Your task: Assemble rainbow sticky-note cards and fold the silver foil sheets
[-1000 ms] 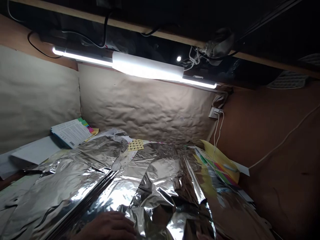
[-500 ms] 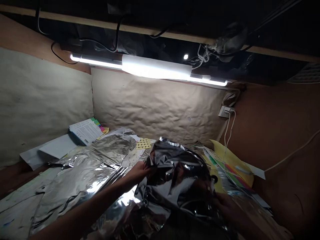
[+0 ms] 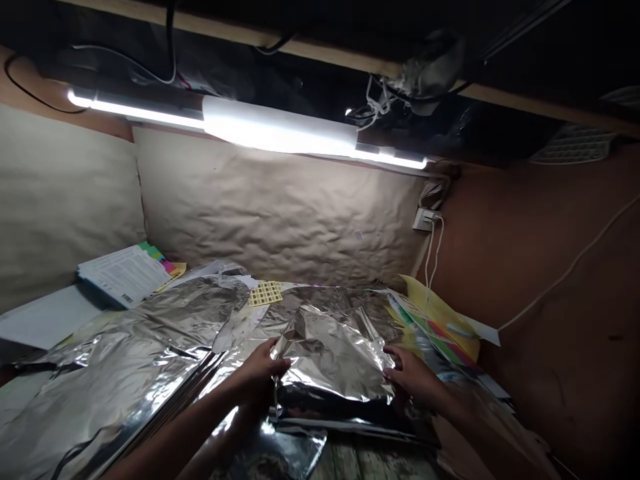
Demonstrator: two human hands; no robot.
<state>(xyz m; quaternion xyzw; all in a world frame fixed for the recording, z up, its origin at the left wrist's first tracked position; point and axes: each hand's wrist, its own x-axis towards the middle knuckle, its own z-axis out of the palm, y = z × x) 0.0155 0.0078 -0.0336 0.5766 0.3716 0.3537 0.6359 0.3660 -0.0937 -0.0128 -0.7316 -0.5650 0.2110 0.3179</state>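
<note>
A shiny silver foil-like sheet [image 3: 335, 363], perhaps a bag, lies in front of me, creased and folded, with a dark glossy front side. My left hand [image 3: 263, 367] is closed on its left edge, thumb on top. At the opposite edge my right hand [image 3: 407, 373] pinches the same material between thumb and fingers. Beneath and around it spreads more silver foil material [image 3: 195, 320], wrinkled, covering much of the table to the left. Whether the held piece is one layer or several I cannot tell.
A yellow label sheet [image 3: 266, 293] lies behind the foil. Printed papers [image 3: 125, 275] are stacked at left, yellow and coloured sheets [image 3: 440, 313] at right. White cables [image 3: 433, 260] hang from a wall socket [image 3: 427, 219]. A lit tube lamp [image 3: 280, 130] spans the back.
The silver sheet was lifted and bunched up, its dark side toward me; now it is lowered and spread flatter. Both hands remain at its sides. The view has shifted right.
</note>
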